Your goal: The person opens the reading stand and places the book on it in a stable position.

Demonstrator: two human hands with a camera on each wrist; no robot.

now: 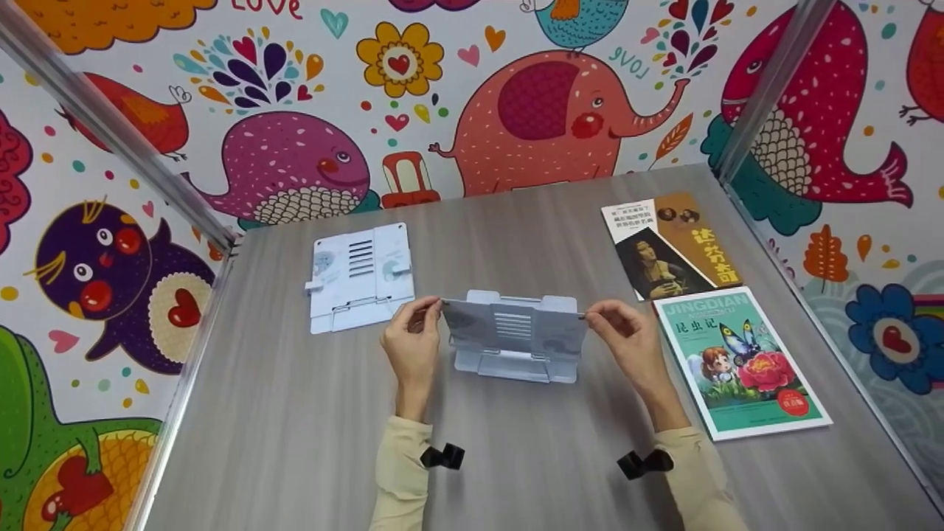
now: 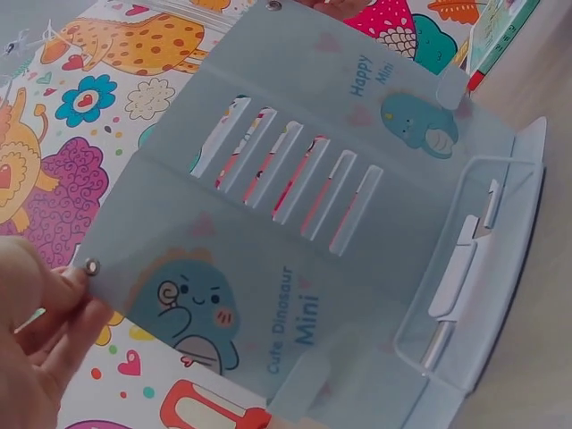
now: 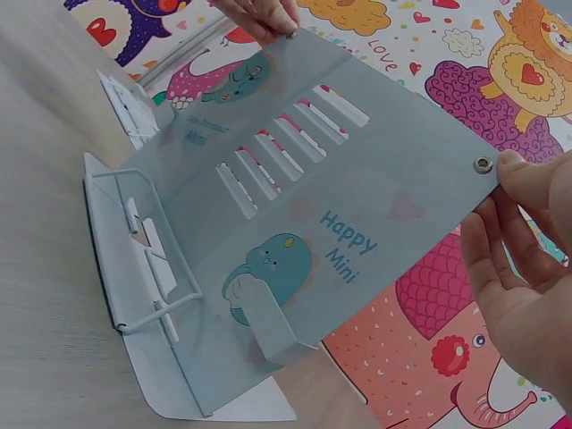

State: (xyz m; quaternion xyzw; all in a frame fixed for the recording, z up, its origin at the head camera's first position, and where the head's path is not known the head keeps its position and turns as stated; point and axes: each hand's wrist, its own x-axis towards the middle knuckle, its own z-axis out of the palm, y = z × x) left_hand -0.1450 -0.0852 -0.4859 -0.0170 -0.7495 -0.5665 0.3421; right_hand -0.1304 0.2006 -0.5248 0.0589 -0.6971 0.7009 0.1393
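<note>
Pale sleeves (image 1: 401, 472) lead to my left grip (image 1: 414, 343) and right grip (image 1: 630, 339), each pinching a top corner of the tilted stand (image 1: 557, 328), on the counter (image 1: 295, 428) left of the green book (image 1: 745, 361). If one pinch slips, the stand could twist or fall flat.

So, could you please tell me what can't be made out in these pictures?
Rear face of the held book stand: hidden by its front in all views.
Prints on the flat book stand: too small, head view.
Smallest text on the Da Vinci book: too small, head view.
Most of the left hand: cut off by the right wrist view's top edge.
Most of the right hand: cut off by the left wrist view's top edge.
</note>
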